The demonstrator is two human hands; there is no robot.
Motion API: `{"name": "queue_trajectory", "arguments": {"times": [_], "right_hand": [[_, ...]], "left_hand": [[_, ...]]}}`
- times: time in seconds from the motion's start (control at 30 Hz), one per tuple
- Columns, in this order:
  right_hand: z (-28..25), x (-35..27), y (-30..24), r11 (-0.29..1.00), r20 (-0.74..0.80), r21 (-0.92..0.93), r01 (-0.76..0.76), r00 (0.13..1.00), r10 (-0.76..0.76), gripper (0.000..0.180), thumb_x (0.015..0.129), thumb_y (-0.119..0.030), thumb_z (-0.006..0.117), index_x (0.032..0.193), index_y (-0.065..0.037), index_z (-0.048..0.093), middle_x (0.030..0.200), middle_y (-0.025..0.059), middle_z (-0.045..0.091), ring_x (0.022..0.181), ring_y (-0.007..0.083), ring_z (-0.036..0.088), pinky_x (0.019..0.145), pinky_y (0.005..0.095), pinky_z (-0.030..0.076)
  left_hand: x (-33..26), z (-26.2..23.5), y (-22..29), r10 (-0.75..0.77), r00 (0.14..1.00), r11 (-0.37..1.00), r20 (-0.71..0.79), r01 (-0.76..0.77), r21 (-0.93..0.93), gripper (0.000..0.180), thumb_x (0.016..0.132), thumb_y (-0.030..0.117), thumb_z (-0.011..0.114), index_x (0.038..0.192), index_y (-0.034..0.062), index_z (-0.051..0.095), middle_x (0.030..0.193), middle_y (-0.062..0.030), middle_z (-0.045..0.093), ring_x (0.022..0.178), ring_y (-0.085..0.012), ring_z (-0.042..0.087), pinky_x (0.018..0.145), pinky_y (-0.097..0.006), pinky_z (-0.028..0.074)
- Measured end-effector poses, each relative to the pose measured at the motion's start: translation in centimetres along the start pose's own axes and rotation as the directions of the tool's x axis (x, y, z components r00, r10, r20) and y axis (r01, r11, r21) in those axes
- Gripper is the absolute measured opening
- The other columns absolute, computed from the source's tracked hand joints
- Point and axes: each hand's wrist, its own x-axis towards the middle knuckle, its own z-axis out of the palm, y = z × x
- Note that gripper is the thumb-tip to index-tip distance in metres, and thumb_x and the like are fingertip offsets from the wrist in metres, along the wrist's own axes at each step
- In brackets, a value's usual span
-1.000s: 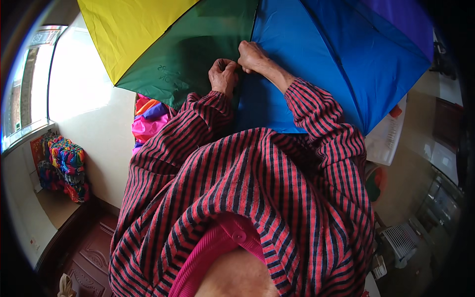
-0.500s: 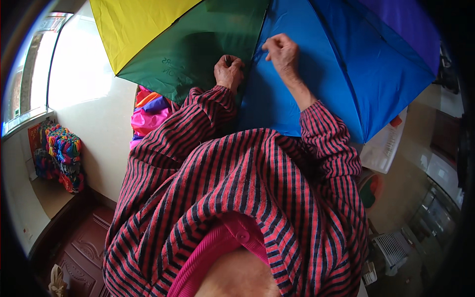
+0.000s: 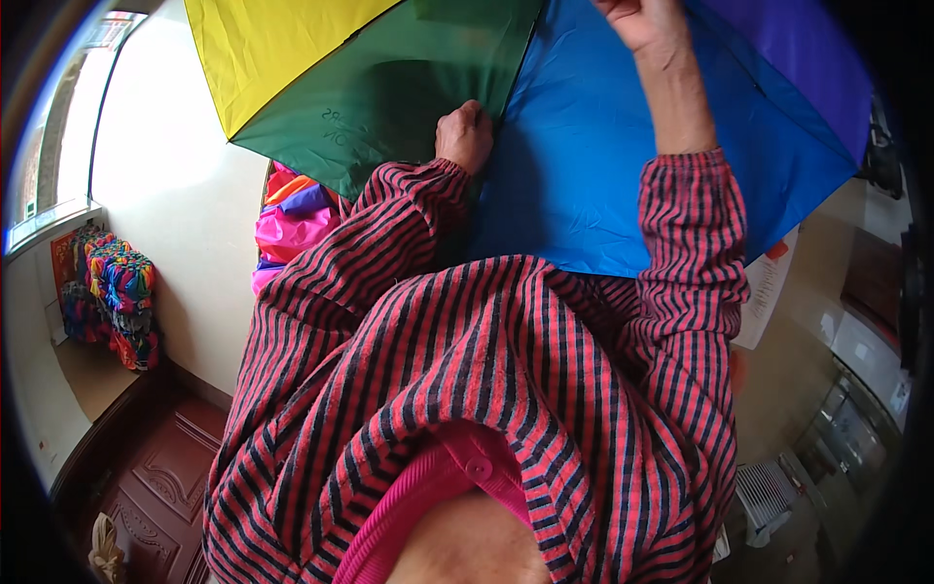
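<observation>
A spread umbrella [image 3: 574, 136] with yellow, green, blue and purple panels fills the upper part of the head view, its inner side with dark ribs facing me. My left hand [image 3: 465, 136] is closed on the umbrella beside the rib between the green and blue panels; its fingertips are mostly hidden. Raised over the blue panel at the top edge, my right hand [image 3: 644, 21] has its fingers curled together. The picture's edge cuts them off, and what they hold, if anything, is too small to make out.
Folded pink, orange and purple cloth [image 3: 292, 229] lies beside my left sleeve. Bundles of multicoloured cord or yarn [image 3: 122, 292] sit by the wall at left. A dark red carved door [image 3: 165, 487] is at lower left. A white sheet-like item [image 3: 769, 302] shows under the umbrella at right.
My right hand has moved up and to the right, away from the rib near my left hand. My left hand has stayed near the rib, shifting slightly. The blue panel's right-hand rib is now largely covered.
</observation>
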Motion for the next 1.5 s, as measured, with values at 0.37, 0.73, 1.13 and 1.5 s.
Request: {"name": "queue_trajectory", "arguments": {"times": [0.37,0.73,1.13,1.5], "right_hand": [[-4.8,-3.0,-2.9,0.942,-0.152,-0.176,0.284,0.938,-0.312,0.03,0.087,-0.012,0.062,0.065,-0.017,0.042,0.055,-0.0053,0.034,0.046,0.0071,0.033,0.048,0.0255,0.035],[0.4,-11.6,-1.9,0.969,0.269,-0.239,-0.062,0.955,0.127,0.013,0.092,-0.017,0.058,0.086,-0.005,0.058,0.058,-0.0057,0.035,0.048,0.0059,0.036,0.05,0.0255,0.039],[6.9,-12.7,-1.1,0.678,0.187,-0.144,0.721,0.693,-0.697,0.017,0.093,-0.018,0.057,0.093,-0.001,0.06,0.06,-0.0046,0.035,0.051,0.0066,0.036,0.053,0.0272,0.05],[-2.0,-3.5,-0.2,-0.085,0.673,-0.633,0.77,0.493,-0.551,0.013,0.089,-0.013,0.055,0.087,-0.001,0.06,0.074,0.0079,0.063,0.064,0.0143,0.06,0.059,0.0274,0.052]], "left_hand": [[0.5,-1.3,-1.5,0.324,0.879,0.893,0.349,-0.406,0.194,0.02,0.083,0.015,0.054,0.099,0.012,0.066,0.089,-0.0167,0.065,0.084,-0.0361,0.063,0.074,-0.045,0.05],[0.7,-2.8,-1.2,0.292,0.674,0.578,0.678,-0.689,0.436,0.055,0.084,0.005,0.046,0.135,0.0277,0.044,0.149,-0.0117,0.019,0.107,-0.0318,0.056,0.082,-0.041,0.052],[0.5,-3.9,-0.4,0.24,0.715,0.586,0.657,-0.646,0.489,0.056,0.084,0.006,0.048,0.136,0.0295,0.044,0.151,-0.0112,0.016,0.105,-0.0304,0.057,0.083,-0.041,0.052],[2.5,-1.2,0.3,0.103,0.966,0.983,0.237,-0.062,-0.173,0.017,0.078,0.017,0.07,0.091,0.0064,0.069,0.08,-0.0053,0.063,0.07,-0.0179,0.061,0.058,-0.029,0.048]]}}
